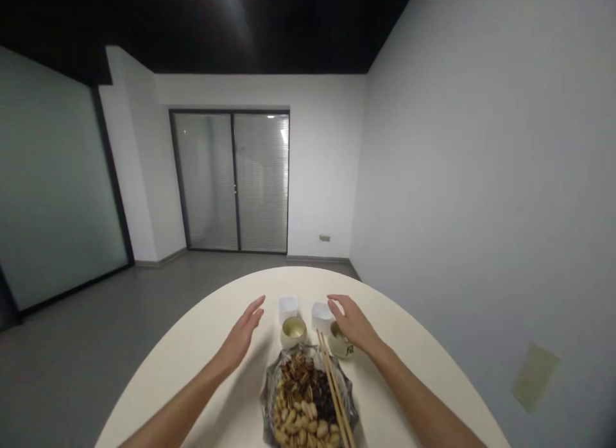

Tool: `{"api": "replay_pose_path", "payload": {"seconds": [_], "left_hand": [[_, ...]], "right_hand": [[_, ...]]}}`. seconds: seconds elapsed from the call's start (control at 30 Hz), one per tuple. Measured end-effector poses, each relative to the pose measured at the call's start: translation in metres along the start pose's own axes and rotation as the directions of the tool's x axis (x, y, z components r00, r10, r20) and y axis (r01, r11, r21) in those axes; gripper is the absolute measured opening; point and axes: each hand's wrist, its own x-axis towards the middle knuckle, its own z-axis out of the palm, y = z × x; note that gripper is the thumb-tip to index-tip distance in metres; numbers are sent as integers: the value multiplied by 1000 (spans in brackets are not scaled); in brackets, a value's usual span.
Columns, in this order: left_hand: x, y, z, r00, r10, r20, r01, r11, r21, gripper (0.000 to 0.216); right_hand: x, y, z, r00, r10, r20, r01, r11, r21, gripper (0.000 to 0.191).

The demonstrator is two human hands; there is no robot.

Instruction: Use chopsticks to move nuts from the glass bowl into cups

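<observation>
My left hand hovers left of the small cups, fingers stretched out and thumb apart, holding nothing. Over the right-hand cup, which bears a dark mark, is my right hand; its fingers are extended and it partly hides that cup. I cannot tell whether it touches the cup. A second pale cup stands between my hands. Behind the cups are two white square dishes, a left dish and a right dish. Nearest me, a scalloped glass bowl holds nuts and dark dried pieces, with chopsticks lying across its right side.
Everything stands on a round cream table whose curved edge runs on both sides. A white wall rises close on the right. Beyond the table are grey floor and a glass door.
</observation>
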Motion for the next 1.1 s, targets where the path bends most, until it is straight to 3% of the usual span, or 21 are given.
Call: {"api": "replay_pose_path", "payload": {"seconds": [0.07,0.17,0.33,0.43,0.6,0.87,1.1], "left_hand": [[33,-12,13,996,-17,-83,21,999,49,75],[61,-36,34,996,-77,-48,75,996,-46,78],[80,-54,69,990,-143,-9,135,955,-263,68],[87,-58,80,991,-133,-1,128,953,-273,60],[94,-70,84,995,-96,11,95,945,-313,57],[92,-74,86,993,-117,-17,96,878,-469,51],[81,-58,83,987,-124,104,159,852,-499,54]], "right_hand": [[-10,20,-2,996,18,84,-22,999,43,46],[-19,38,4,984,80,161,-95,992,87,52],[-7,42,18,977,78,198,-106,985,135,56],[4,40,24,976,76,202,-109,981,159,57],[15,36,33,981,37,193,-94,952,293,56],[27,43,48,971,139,197,-223,826,517,59],[41,54,59,966,177,187,-252,801,542,60]]}}
